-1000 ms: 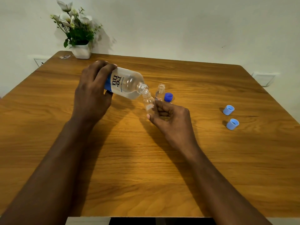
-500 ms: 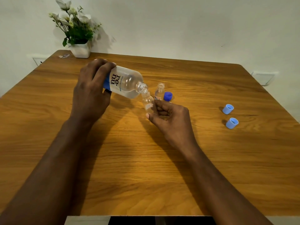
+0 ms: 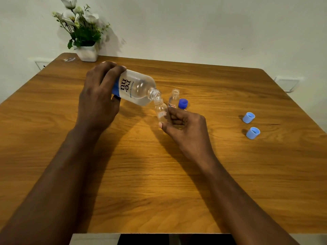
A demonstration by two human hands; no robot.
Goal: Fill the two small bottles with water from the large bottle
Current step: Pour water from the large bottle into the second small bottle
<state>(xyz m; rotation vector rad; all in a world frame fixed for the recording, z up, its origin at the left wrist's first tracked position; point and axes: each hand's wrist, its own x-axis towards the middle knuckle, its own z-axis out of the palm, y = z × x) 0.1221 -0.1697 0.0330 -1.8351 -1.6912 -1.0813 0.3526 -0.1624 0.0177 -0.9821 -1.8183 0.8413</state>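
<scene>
Left hand (image 3: 99, 96) fingers curl around clear plastic large bottle (image 3: 136, 89), neck tilted toward 4 o'clock. Right hand (image 3: 184, 126) pinches clear small bottle (image 3: 161, 110).

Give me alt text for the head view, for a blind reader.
The left hand tilts the large bottle so its open mouth meets the neck of a small bottle held in the right hand at a wooden table. A second small bottle stands uncapped behind, beside a dark blue cap; two light blue caps lie farther right.
</scene>
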